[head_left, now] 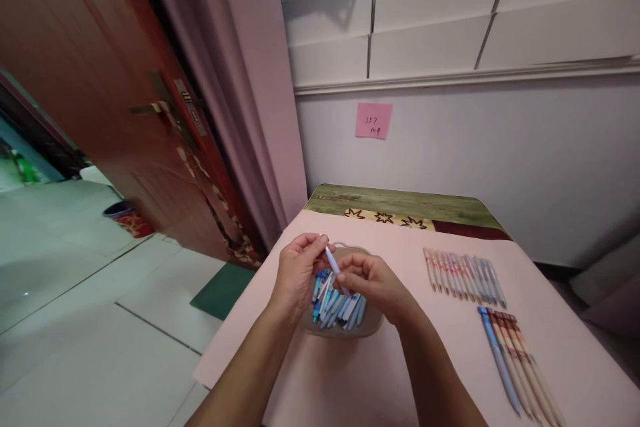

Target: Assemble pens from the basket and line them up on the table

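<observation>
A pale lavender pen (pixel 333 260) is held at a slant between my two hands, over a basket. The fingertips of my left hand (pixel 299 265) pinch its white upper end. Lower down, my right hand (pixel 371 281) closes thumb and fingers on the pen's barrel. Beneath them stands a beige basket (pixel 345 332) with rounded corners, holding many loose blue, white and lavender pens (pixel 336 307). My hands hide part of the basket's far side and some of its pens.
On the right of the pink-covered table (pixel 400 373) lies a row of clear-and-pink pens (pixel 463 277). Nearer me is a second group of brown-and-beige pens (pixel 520 360) with a blue pen (pixel 500 357) at its left. A pink note (pixel 373 121) sticks to the wall behind.
</observation>
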Demonstrator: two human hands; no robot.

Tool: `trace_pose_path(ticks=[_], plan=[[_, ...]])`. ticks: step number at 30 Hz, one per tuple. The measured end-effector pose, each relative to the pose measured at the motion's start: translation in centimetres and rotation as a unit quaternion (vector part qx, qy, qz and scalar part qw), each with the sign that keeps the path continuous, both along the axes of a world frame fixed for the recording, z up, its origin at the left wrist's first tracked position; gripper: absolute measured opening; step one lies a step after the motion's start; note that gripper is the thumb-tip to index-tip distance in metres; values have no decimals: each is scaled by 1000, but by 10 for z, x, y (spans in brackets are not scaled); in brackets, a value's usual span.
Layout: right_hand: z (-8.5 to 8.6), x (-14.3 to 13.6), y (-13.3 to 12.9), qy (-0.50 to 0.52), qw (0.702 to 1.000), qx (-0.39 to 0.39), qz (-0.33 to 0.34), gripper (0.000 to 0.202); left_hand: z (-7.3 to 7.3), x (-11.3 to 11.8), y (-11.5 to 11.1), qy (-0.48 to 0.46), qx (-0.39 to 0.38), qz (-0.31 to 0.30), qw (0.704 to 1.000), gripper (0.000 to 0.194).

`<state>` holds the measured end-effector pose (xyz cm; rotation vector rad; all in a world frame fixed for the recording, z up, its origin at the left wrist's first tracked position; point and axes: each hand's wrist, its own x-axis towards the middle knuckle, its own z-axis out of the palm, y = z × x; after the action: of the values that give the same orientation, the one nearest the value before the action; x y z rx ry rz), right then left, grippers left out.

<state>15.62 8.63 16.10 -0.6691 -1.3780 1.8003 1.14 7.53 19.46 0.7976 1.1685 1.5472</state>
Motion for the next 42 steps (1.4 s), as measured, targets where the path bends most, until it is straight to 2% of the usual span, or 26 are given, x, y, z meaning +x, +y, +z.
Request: trace_pose_path(ticks=[10, 15, 22, 26, 28, 29, 31, 32, 33, 35, 37, 39, 42], plan=[[-5, -2, 4, 26, 998, 27, -45, 29, -1, 5, 3, 35, 13, -35, 999, 28], [-5, -6, 4, 33, 997, 12, -67, 31, 1, 2, 4, 51, 31, -26, 998, 28], [-9, -9, 4, 40, 997, 17, -64, 30, 7, 4, 6, 121, 68, -18, 990, 24], [-9, -3, 7, 48, 993, 31, -100, 27, 8, -5, 2, 145, 74, -27, 986, 31], [-11, 3, 10, 42, 987, 37, -147, 26, -4, -21, -2, 187, 62, 0, 980, 37], [-15, 7, 12, 39, 982, 40, -181, 26, -14, -32, -4, 237, 53, 28, 970, 38], [-27, 16, 15, 33, 963, 54, -260, 26, -42, -54, -7, 348, 21, 85, 933, 42], [-36, 21, 16, 30, 951, 63, -300, 25, -58, -64, -9, 375, -5, 114, 920, 47], [-47, 25, 17, 27, 938, 73, -338, 25, -74, -72, -10, 372, -32, 133, 918, 52], [-72, 34, 17, 13, 919, 77, -386, 26, -102, -80, -12, 311, -74, 134, 938, 56], [-97, 40, 14, 1, 901, 71, -428, 27, -122, -78, -13, 249, -92, 119, 957, 57], [-118, 45, 12, 2, 897, 55, -439, 28, -133, -71, -13, 198, -92, 105, 970, 54], [-136, 48, 10, 52, 905, -7, -421, 31, -136, -61, -11, 154, -89, 85, 980, 48]])
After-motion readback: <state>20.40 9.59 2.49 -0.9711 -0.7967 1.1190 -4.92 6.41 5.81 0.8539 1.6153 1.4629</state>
